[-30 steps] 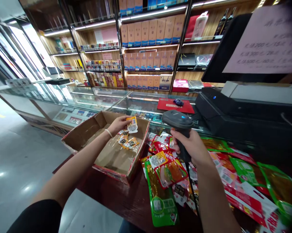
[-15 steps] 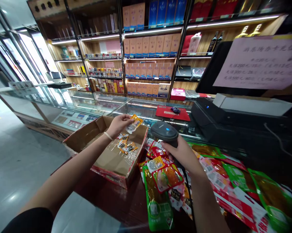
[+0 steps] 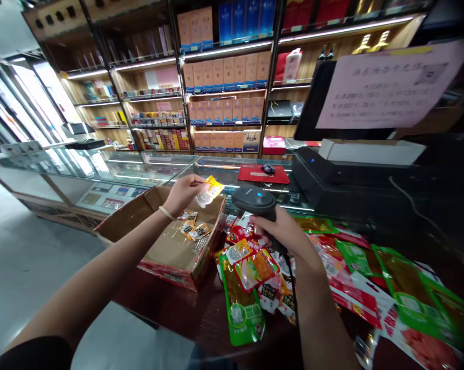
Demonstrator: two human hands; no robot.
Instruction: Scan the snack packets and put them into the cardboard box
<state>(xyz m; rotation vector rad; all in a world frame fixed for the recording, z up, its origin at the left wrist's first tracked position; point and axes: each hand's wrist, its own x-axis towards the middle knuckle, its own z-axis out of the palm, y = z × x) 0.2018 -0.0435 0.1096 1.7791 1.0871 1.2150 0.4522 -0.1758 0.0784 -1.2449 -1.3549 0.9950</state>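
Note:
Over the cardboard box (image 3: 170, 280), my left hand (image 3: 185, 192) pinches a small yellow-and-white snack packet (image 3: 210, 191) by its edge. My right hand (image 3: 281, 228) grips the handle of a black barcode scanner (image 3: 254, 199), its head pointed left toward the packet and a blue light lit on top. A few small orange-and-white packets (image 3: 195, 226) lie inside the box. Below the scanner is a pile of bagged snacks, with a green packet (image 3: 243, 313) and a red-edged packet (image 3: 257, 268) at its front. The scanner's cord hangs down past the pile.
More snack bags (image 3: 355, 293) spread to the right on the dark table. Behind stands a glass display counter (image 3: 158, 167) with a mouse (image 3: 267, 169) on a red mat (image 3: 251, 173). A black monitor with a paper sign (image 3: 382, 92) rises at right. Boxed goods line the shelves.
The packet in my left hand has tilted and now catches bright light. The whole view has shifted slightly, while both hands keep their holds.

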